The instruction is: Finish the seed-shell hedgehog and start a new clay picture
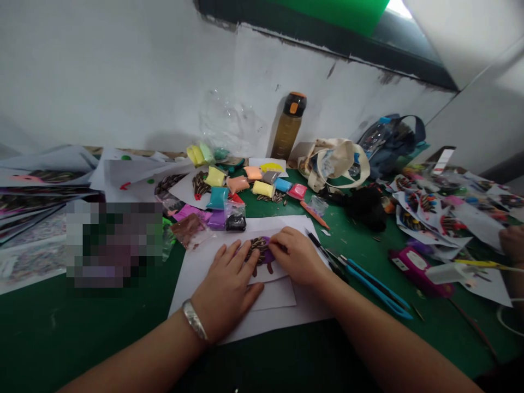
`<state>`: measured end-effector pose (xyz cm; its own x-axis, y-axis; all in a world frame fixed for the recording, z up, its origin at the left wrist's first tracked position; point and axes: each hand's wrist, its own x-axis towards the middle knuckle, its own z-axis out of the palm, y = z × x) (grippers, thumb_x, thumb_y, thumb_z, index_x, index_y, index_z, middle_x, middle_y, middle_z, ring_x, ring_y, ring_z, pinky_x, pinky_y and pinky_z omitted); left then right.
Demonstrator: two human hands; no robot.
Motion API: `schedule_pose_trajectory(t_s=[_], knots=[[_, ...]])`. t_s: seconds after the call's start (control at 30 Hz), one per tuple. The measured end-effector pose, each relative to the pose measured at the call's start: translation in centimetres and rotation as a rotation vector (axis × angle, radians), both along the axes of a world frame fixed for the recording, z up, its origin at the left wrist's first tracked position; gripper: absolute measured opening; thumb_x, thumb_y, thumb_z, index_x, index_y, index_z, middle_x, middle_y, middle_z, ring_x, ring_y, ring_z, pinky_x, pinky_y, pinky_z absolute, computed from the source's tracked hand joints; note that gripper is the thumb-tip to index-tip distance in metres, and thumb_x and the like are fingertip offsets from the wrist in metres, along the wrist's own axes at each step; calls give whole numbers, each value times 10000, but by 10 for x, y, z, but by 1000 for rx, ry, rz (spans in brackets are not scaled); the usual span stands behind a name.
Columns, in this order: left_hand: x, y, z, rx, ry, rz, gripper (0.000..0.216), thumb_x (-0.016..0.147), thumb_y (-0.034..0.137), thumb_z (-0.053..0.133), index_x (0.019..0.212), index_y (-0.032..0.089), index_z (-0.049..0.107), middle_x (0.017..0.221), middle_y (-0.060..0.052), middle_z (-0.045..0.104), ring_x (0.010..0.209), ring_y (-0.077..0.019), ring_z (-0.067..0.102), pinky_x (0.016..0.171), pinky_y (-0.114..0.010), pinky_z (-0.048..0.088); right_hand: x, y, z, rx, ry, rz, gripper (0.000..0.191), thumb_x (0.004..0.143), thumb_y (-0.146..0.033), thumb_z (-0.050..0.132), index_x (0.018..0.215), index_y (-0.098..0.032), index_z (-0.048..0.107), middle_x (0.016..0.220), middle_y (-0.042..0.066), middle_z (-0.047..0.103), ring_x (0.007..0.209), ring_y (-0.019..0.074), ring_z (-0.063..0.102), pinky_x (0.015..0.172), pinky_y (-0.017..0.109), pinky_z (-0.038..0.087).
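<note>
A small picture on white paper (272,295) lies in front of me, on top of a larger white sheet (307,314). On it is a purple clay shape (268,256) with striped sunflower seeds (257,248) set in it and brown clay legs below. My left hand (231,281) lies flat across the paper, fingers spread, fingertips touching the seeds' left side. At the purple clay's right edge, my right hand (297,254) has thumb and forefinger pinched together. Whatever is between those fingertips is too small and hidden to name.
Clay packets (218,197), loose seeds (280,197) and a bottle (289,125) stand behind the paper. Blue tweezers (379,286) and a magenta device (417,267) lie right. Finished seed pictures (429,213) are stacked further right, near another person's hand (511,243). Papers (33,245) pile up left.
</note>
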<state>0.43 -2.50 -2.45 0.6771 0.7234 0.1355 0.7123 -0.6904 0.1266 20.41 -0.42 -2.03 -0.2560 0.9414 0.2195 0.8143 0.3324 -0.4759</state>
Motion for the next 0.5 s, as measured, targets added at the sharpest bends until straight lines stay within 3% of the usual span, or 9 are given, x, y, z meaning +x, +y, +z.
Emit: schedule_pose_trajectory(t_s=[0.37, 0.5], knots=[[0, 0, 0, -10, -30, 3, 543, 891, 413, 481, 1347, 120, 478, 1427, -173, 432, 1320, -353, 367, 1058, -553, 312, -1, 2, 0, -11, -8, 42, 200, 881, -150, 505, 757, -174, 660, 750, 24, 602, 757, 144, 549, 717, 246, 397], [1, 0, 2, -17, -40, 10, 545, 882, 399, 498, 1357, 133, 467, 1419, -171, 444, 1306, -359, 387, 1049, -559, 324, 13, 15, 8, -14, -86, -79, 194, 875, -165, 509, 848, -196, 699, 812, 26, 650, 796, 146, 582, 721, 235, 413]])
